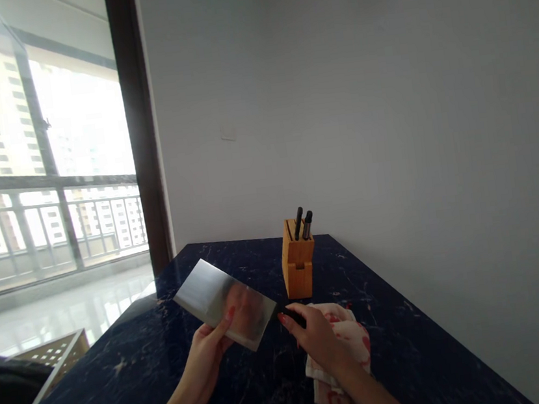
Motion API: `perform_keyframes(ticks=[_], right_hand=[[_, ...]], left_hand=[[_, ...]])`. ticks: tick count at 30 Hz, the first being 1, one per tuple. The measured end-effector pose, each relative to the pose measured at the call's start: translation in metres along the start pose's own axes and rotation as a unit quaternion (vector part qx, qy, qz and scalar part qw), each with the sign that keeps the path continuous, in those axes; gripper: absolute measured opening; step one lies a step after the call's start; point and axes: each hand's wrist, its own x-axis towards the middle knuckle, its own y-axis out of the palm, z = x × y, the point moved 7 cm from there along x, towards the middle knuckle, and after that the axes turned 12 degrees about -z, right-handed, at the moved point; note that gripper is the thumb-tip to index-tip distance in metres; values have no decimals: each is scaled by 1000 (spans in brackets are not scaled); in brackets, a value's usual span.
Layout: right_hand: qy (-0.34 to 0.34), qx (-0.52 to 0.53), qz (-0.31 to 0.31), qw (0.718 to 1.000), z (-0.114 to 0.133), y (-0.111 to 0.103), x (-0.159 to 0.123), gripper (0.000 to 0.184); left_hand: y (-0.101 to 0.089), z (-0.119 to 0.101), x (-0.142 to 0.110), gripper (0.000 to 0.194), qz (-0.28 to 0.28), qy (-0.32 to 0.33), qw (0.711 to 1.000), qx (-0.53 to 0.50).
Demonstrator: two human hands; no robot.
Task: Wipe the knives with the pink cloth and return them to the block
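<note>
A cleaver (201,287) with a broad, shiny blade is held above the dark table, its blade pointing up and to the left. My right hand (309,329) is wrapped round its black handle, most of which the fingers hide. With the thumb on the blade's face and the fingers behind it, my left hand (211,341) grips the lower edge of the blade. Partly under my right forearm lies a folded white cloth (353,342) with red marks. Beyond the hands stands a wooden knife block (299,270), upright, with two dark-handled tools in its slots.
The dark blue, marble-patterned table (254,394) runs back to a plain wall (386,115). On the left, past the table's edge, are a beige perforated container (57,352) and a black item (8,398). Behind them is a large glass window (86,152).
</note>
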Motion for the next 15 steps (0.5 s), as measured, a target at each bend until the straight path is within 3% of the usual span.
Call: perform_keyframes(ticks=[4, 8, 12, 15], right_hand=[[-78, -106, -56, 990, 7, -6, 0, 28], [-82, -252, -123, 956, 9, -23, 3, 21], [-46, -335, -62, 939, 1, -31, 4, 15], [-9, -252, -40, 967, -14, -32, -4, 10]], left_hand=[[-4, -3, 0, 29, -31, 34, 999, -14], [-14, -11, 3, 23, -84, 67, 994, -7], [-21, -16, 5, 17, -127, 73, 989, -2], [-23, -17, 6, 14, -142, 72, 987, -7]])
